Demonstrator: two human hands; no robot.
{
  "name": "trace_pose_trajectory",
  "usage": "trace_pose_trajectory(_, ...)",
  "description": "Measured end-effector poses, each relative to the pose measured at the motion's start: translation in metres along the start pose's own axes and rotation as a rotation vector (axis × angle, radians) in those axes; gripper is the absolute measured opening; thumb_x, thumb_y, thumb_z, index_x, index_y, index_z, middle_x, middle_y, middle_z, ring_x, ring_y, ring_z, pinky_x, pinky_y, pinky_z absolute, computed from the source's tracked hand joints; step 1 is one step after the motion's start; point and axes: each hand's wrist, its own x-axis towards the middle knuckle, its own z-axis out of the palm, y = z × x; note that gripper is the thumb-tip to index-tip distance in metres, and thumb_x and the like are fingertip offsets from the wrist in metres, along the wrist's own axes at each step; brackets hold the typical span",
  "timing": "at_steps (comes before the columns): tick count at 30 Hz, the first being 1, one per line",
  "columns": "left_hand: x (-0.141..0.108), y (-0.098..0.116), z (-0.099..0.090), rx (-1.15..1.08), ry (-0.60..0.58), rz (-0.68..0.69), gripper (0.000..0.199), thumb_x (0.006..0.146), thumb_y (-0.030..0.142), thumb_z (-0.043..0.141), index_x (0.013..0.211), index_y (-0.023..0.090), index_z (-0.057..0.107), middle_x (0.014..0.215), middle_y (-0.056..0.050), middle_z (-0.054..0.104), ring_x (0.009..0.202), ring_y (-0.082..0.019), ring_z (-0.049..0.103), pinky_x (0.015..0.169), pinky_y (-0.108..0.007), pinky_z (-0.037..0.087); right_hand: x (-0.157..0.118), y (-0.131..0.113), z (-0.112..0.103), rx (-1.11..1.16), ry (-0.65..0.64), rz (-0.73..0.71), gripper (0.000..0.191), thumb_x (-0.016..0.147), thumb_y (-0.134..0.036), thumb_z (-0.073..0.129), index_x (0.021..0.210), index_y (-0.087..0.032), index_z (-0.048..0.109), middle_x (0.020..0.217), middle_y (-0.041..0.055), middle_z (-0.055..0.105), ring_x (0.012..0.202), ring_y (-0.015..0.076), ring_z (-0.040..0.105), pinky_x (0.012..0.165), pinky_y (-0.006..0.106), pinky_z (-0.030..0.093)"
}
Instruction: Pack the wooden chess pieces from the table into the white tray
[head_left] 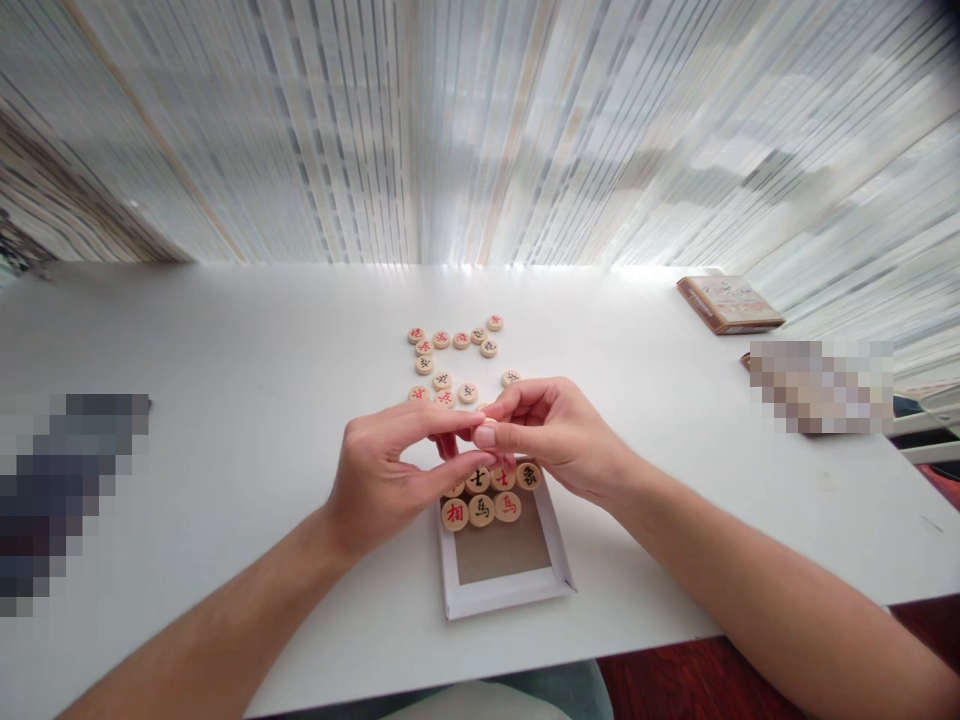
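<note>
Over the far part of a shallow white cardboard box, my left hand and my right hand meet at their fingertips. My right thumb and index finger pinch a xiangqi piece, mostly hidden by the fingers. The left index finger and thumb close on it from the other side. In the box, round wooden pieces lie in rows, among them a red piece, a black horse piece and a black elephant piece. My fingers partly cover the farther row.
Beyond my hands, several loose pieces are scattered on the white table. A flat printed box lies at the back right, with a blurred item nearer. Another blurred dark object is at the left. A striped curtain hangs behind.
</note>
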Motion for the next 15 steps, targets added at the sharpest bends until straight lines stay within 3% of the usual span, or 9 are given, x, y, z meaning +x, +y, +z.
trace_pose_trajectory(9,0.0036,0.0079,0.0073,-0.374,0.047,-0.382,0.017,0.085,0.019,0.093,0.1,0.018,0.088,0.09,-0.008,0.086,0.081,-0.023,0.084,0.075,-0.033,0.073,-0.0011,-0.0018,0.0004,-0.117,0.012,-0.11,0.029,0.076,-0.041,0.101,0.091,-0.019,0.091,0.076,0.0057,0.082,0.065,0.0178,0.076,0.063,0.031,0.067)
trace_pose_trajectory(15,0.0075,0.0095,0.0059,-0.456,0.098,-0.49,0.004,0.088,0.018,0.089,0.092,0.018,0.089,0.08,-0.005,0.086,0.068,-0.019,0.083,0.067,-0.028,0.074,-0.0011,0.0013,0.0037,-0.145,0.021,-0.125,0.035,0.074,-0.041,0.102,0.1,-0.02,0.092,0.08,0.0072,0.084,0.067,0.0181,0.077,0.067,0.033,0.07)
